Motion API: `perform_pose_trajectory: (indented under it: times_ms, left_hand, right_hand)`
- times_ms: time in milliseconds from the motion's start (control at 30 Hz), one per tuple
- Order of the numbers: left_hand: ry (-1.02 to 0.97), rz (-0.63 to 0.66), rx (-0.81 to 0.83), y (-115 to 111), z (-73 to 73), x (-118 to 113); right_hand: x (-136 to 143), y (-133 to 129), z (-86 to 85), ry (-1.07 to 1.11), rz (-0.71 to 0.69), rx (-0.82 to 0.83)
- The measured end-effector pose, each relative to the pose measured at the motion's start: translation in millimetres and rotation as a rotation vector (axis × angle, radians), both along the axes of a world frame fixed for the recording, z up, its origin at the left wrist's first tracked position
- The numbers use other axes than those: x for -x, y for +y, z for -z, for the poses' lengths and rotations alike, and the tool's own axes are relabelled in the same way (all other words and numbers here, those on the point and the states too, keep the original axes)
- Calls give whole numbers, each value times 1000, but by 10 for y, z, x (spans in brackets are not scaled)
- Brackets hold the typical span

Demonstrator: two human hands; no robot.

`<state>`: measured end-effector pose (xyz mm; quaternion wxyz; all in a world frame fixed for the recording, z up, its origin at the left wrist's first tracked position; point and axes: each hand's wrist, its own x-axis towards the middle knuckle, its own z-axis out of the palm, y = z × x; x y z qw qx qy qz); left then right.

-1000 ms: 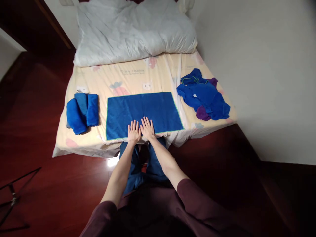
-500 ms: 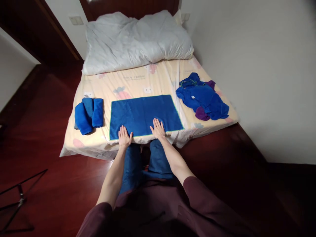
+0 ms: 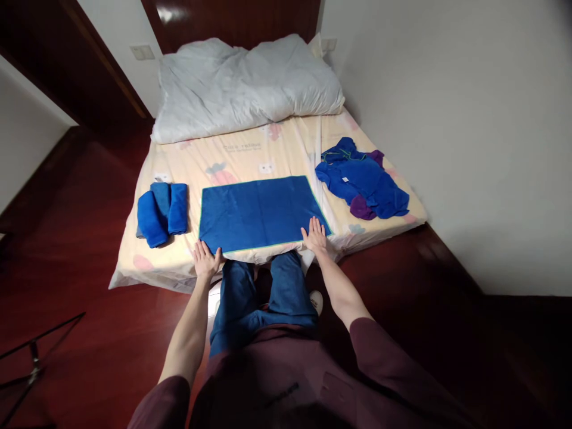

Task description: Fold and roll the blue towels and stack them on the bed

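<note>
Blue towel (image 3: 263, 208): left hand (image 3: 206, 260), right hand (image 3: 315, 236) at near edge; patterned sheet (image 3: 290, 155) beyond.

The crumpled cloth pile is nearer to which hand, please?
Right: the right hand is left of the pile; the left hand is farther left, at the left end of the flat cloth.

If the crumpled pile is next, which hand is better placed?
The right hand, probably: it rests at the right end of the flat blue cloth, nearer the crumpled pile; the left hand is at the cloth's left end.
</note>
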<state>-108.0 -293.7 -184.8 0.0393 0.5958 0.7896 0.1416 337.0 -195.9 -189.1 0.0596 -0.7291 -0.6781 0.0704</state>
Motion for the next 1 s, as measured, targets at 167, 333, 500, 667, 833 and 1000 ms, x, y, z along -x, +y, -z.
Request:
perform_pose_trajectory:
  times_ms: [167,333,500,667,833,1000]
  left_hand:
    - [24,9,-17,4,46,28]
    - [11,2,11,9,55,59]
    - [-15,-6,22,277,-130,71]
    - [-53,197,-103,1065,-476,-449]
    - [-79,432,-22,1651,-349,-1204]
    - [-105,425,27,1612,101,-1410]
  right_hand:
    - [-117,-4,-14,-26,44,8]
    - [-130,31,-47,-18,54,51]
    - [-140,249,-269,24,45,160]
    - [516,706,-576,87,-123,-77]
    - [1562,938,-413,206,-403,-61]
    - [1853,846,-28,210,-438,11]
